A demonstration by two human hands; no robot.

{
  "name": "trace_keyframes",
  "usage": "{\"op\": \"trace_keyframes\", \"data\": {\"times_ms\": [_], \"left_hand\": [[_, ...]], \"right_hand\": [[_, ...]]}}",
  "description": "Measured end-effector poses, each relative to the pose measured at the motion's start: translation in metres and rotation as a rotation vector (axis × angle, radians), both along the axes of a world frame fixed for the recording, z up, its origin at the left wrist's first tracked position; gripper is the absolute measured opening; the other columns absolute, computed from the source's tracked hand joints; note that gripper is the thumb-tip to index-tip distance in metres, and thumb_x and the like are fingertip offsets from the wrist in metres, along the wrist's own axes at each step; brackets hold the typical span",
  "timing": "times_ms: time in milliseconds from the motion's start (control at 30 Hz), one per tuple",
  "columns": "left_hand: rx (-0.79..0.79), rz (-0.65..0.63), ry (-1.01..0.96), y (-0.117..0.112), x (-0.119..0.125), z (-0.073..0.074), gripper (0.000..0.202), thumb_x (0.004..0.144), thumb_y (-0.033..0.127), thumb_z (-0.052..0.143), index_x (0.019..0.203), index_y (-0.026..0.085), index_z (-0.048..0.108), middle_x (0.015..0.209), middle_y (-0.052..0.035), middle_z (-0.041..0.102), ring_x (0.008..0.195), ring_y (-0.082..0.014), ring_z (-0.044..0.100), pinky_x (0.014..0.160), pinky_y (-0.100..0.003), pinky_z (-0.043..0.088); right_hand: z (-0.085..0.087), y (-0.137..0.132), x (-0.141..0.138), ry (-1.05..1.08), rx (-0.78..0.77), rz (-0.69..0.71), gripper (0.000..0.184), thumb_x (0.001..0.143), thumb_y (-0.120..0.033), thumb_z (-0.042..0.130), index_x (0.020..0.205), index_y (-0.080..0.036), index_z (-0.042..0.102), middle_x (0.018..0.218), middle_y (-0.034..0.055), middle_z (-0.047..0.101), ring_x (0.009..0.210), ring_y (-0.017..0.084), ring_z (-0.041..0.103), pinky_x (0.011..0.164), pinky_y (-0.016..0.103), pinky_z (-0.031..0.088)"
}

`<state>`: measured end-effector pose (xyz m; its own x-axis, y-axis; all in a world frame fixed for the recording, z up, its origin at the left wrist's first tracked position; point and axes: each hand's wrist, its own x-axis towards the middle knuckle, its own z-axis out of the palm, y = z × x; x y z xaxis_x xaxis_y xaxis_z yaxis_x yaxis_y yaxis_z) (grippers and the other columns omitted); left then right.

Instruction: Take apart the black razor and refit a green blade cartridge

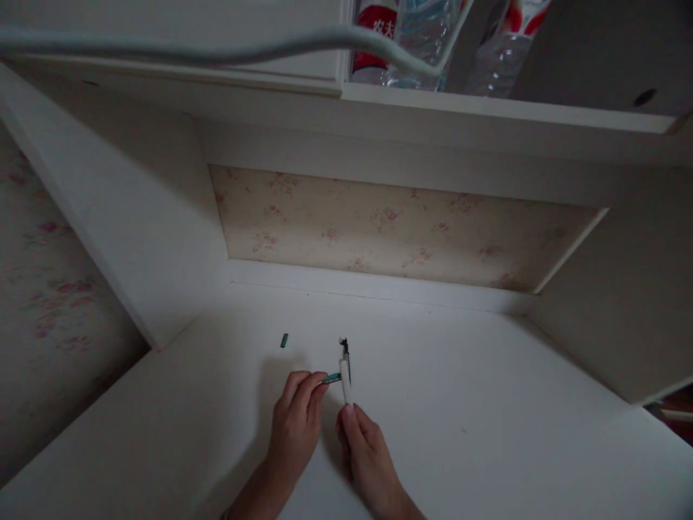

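My left hand (pixel 297 422) rests on the white desk (pixel 487 404), its fingertips pinched on a small green piece (pixel 331 378). My right hand (pixel 365 451) is closed around the lower end of a slim white pen-like stick (pixel 345 375) with a dark tip, held upright and pointing away from me. The green piece touches the side of the white stick. A second small green piece (pixel 284 340) lies loose on the desk, a little beyond and left of my left hand.
White side panels (pixel 135 238) wall in the desk left and right, with a floral back panel (pixel 390 224) behind. A shelf above holds plastic water bottles (pixel 427 36). A pale cable (pixel 216 50) hangs across the top of the view.
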<state>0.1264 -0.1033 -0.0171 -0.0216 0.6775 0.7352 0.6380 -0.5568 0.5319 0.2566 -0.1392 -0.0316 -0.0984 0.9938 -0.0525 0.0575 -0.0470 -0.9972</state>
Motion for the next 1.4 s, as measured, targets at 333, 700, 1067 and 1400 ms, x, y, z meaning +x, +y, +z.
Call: {"op": "trace_keyframes", "data": {"times_ms": [333, 700, 1067, 1400], "left_hand": [[-0.039, -0.007, -0.026, 0.0, 0.001, -0.001, 0.018, 0.094, 0.023, 0.045, 0.101, 0.02, 0.061, 0.088, -0.0044, 0.057, 0.08, -0.0159, 0.062, 0.073, -0.027, 0.055], [-0.031, -0.034, -0.025, -0.003, 0.003, 0.003, 0.017, 0.093, 0.02, 0.047, 0.098, 0.02, 0.063, 0.086, -0.0038, 0.059, 0.077, -0.0149, 0.063, 0.071, -0.025, 0.054], [-0.022, -0.06, -0.047, -0.003, 0.003, 0.001, 0.016, 0.092, 0.019, 0.048, 0.1, 0.02, 0.062, 0.086, -0.0034, 0.058, 0.079, -0.0143, 0.062, 0.073, -0.024, 0.053], [-0.014, -0.034, -0.068, -0.003, 0.001, 0.002, 0.016, 0.093, 0.022, 0.048, 0.102, 0.021, 0.061, 0.086, -0.004, 0.058, 0.079, -0.0152, 0.062, 0.07, -0.026, 0.055]], "right_hand": [[0.0, -0.002, -0.004, -0.038, 0.05, -0.022, 0.047, 0.091, -0.06, 0.034, 0.067, -0.02, 0.042, 0.062, -0.0037, 0.036, 0.058, 0.012, 0.032, 0.053, 0.025, 0.028], [-0.007, -0.004, -0.01, 0.173, -0.055, 0.043, 0.051, 0.085, -0.067, 0.039, 0.064, -0.021, 0.04, 0.057, -0.0057, 0.03, 0.052, 0.011, 0.024, 0.048, 0.025, 0.02], [-0.009, -0.003, -0.009, 0.057, 0.011, -0.021, 0.052, 0.087, -0.066, 0.036, 0.065, -0.02, 0.043, 0.058, -0.0042, 0.035, 0.054, 0.012, 0.029, 0.051, 0.026, 0.025], [-0.006, -0.003, -0.007, 0.027, 0.022, -0.089, 0.051, 0.088, -0.066, 0.034, 0.065, -0.021, 0.043, 0.06, -0.0035, 0.037, 0.056, 0.013, 0.031, 0.052, 0.026, 0.027]]}}
